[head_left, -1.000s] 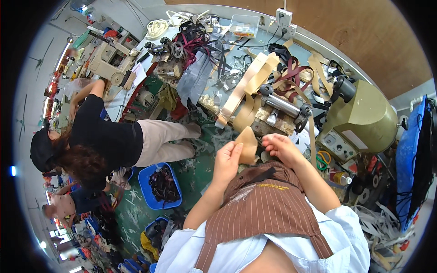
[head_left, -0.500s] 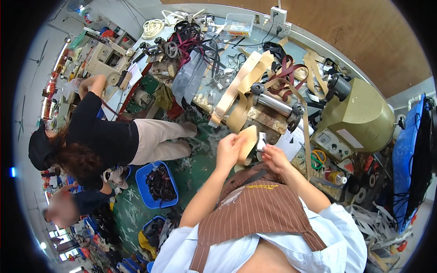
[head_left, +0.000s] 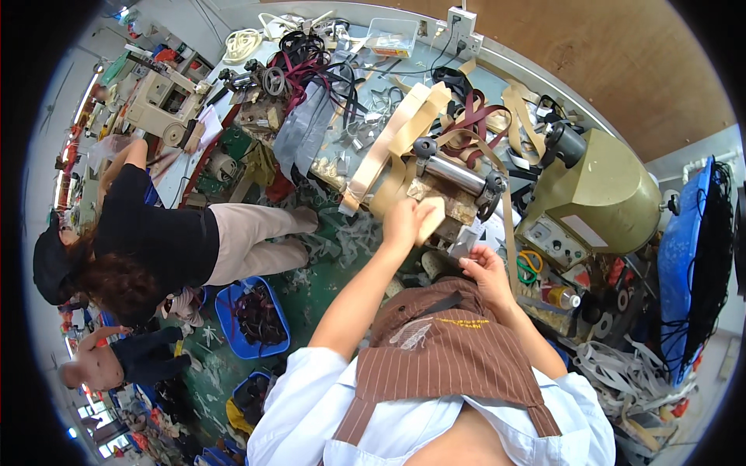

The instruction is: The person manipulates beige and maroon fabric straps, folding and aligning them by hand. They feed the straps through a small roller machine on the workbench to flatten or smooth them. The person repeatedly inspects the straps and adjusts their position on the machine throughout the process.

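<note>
Left hand: the left hand is raised to the front of the roller machine, fingers curled round a pale tan leather piece; the grip is closed on it, thumb side hidden.
Leather piece: it sits in the left hand, its far edge right by the machine's steel roller, held flat and level with the roller, which looks like the way to line it up with the feed gap.
Right hand: the right hand is lower and nearer the body, just under a small grey tab or piece at the machine's front edge; the fingers are half bent and touch or nearly touch it, and I cannot tell whether they truly pinch it.
Long tan straps: draped across the bench beside the machine, one end hanging off the near edge, within reach of the left hand.
Olive-green machine housing: stands to the right of the roller, with a control panel facing the person.
Apron: a brown striped apron covers the person's front under both forearms.
Co-worker: another person in a black top bends at a bench to the left, well apart.
Floor: a blue bin of dark scraps stands on the green floor between the two people.
</note>
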`<state>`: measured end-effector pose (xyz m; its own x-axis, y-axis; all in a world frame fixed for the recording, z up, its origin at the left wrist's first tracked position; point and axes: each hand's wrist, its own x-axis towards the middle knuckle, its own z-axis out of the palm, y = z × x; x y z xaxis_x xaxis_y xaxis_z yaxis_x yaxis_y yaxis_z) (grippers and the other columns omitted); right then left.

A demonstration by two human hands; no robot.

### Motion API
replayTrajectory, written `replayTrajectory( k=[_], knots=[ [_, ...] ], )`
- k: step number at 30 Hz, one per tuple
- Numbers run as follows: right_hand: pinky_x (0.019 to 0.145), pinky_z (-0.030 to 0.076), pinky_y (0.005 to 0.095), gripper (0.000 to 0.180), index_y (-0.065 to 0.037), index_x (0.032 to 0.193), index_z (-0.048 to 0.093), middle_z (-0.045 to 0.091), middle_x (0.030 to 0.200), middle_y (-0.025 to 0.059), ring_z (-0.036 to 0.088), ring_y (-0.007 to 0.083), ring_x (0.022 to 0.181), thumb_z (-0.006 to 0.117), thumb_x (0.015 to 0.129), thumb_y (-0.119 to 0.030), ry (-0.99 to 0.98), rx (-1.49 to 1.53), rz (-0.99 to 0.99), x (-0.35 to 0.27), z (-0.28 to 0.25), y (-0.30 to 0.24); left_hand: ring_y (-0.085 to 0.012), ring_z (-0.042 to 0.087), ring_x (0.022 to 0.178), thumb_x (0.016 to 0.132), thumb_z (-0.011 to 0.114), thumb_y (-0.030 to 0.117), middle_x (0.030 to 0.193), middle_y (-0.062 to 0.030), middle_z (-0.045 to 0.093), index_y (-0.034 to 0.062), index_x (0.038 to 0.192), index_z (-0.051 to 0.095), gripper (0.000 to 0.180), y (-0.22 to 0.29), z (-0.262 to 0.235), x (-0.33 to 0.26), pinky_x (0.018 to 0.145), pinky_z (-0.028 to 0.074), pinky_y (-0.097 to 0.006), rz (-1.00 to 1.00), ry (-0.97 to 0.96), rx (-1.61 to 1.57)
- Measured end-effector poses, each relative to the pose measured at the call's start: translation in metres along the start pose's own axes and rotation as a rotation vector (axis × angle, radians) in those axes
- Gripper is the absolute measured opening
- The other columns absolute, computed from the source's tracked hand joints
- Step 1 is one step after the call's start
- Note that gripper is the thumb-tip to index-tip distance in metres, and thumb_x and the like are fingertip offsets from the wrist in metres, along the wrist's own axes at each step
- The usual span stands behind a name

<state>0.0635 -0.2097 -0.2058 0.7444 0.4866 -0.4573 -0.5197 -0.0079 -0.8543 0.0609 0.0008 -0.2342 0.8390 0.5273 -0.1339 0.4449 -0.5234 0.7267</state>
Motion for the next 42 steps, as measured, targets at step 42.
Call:
replayTrajectory(
  k=[42],
  knots=[
    [0.067, 0.047, 0.0243, 0.052, 0.003, 0.125, 0.045, 0.052, 0.086, 0.0066, 0.053, 0.0123, 0.074, 0.055, 0.074, 0.006, -0.041, -0.335, -0.812, -0.024, 0.097, -0.116, -0.0126, 0.058, 0.074, 0.076, 0.067, 0.007, 0.084, -0.0096, 0.063, -0.0029, 0.081, 0.064, 0.012, 0.102, -0.112, -0.102, 0.065, 0.046, -0.024, 0.259, 0.208, -0.447]
  ],
)
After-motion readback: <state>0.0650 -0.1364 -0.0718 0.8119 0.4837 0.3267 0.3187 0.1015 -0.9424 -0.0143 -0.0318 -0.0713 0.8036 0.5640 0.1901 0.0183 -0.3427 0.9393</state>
